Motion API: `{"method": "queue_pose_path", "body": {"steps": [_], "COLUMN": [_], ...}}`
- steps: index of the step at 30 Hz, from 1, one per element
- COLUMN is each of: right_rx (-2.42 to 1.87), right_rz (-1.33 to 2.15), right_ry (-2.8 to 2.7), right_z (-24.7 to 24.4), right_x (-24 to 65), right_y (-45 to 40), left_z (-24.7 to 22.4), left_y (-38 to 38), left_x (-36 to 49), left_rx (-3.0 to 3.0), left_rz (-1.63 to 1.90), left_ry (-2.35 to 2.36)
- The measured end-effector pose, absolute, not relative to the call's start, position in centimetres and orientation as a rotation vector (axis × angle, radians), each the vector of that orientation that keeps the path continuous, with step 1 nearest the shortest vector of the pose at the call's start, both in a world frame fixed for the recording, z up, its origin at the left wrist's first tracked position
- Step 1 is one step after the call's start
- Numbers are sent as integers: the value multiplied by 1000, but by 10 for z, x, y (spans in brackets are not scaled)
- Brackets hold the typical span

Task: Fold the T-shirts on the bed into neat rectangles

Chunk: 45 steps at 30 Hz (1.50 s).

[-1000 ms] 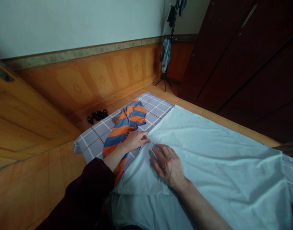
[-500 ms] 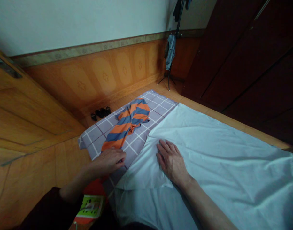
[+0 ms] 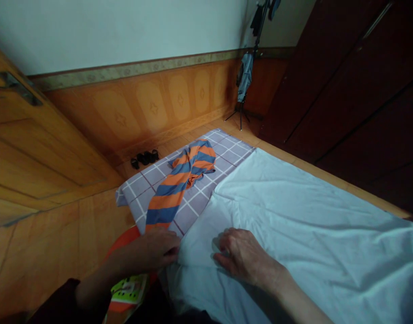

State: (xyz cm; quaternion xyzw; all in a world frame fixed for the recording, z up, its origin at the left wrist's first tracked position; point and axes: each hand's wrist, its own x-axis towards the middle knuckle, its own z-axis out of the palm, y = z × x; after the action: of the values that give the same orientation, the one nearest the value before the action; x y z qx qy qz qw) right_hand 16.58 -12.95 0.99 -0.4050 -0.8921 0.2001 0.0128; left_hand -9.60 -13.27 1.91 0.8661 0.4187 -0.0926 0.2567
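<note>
A large white cloth (image 3: 314, 202) lies spread and lightly creased over the bed, its near part hanging toward me. What looks like a seam runs near its left corner. My left hand (image 3: 157, 247) is closed at the cloth's left edge, thumb and fingers close together there; the fingertips are partly hidden. My right hand (image 3: 248, 258) rests low over the cloth, fingers bent and thumb apart from them, with a gap between. Beyond my left hand, an orange and blue striped garment (image 3: 181, 180) lies on the checked bedsheet (image 3: 135, 191).
A red stool (image 3: 123, 238) with a green power strip (image 3: 130, 288) stands below my left arm. Dark sandals (image 3: 145, 158) sit on the floor by the wall. A wooden door (image 3: 34, 148) is at left, a coat stand (image 3: 242, 110) at the back, a dark wardrobe (image 3: 344, 90) at right.
My right hand, flat on the cloth before, has drawn back toward me and bent its fingers. My left hand has come nearer to me, to the cloth's edge. The view has shifted slightly.
</note>
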Motion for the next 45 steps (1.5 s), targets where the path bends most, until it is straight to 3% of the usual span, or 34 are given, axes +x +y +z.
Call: {"method": "queue_pose_path", "body": {"steps": [12,23,29,37,41,45], "right_rx": [-1389,-1395,-1406,-1423,-1572,-1964], "right_rz": [565,413,476,540,253,196], "right_ry": [-2801,-2821,-2883,-3006,-2784,-2120], "right_z": [8,3,12,39,72,90], "right_x": [160,157,157,162,193,236], "right_y": [-127,-131,-129,-146,-198,-278], "left_z": [4,-34,-45,-77,-86,-73], "left_y": [-72,-17,-18,-4,-4,-12], "left_x": [-32,-13,-17,-24,-30,-35], "left_rx": [2748,2727,2828,3121,3170,3121], "left_rz": [228,474,307,355,441,354], "left_ry": [999,1079,808,467,413,175]}}
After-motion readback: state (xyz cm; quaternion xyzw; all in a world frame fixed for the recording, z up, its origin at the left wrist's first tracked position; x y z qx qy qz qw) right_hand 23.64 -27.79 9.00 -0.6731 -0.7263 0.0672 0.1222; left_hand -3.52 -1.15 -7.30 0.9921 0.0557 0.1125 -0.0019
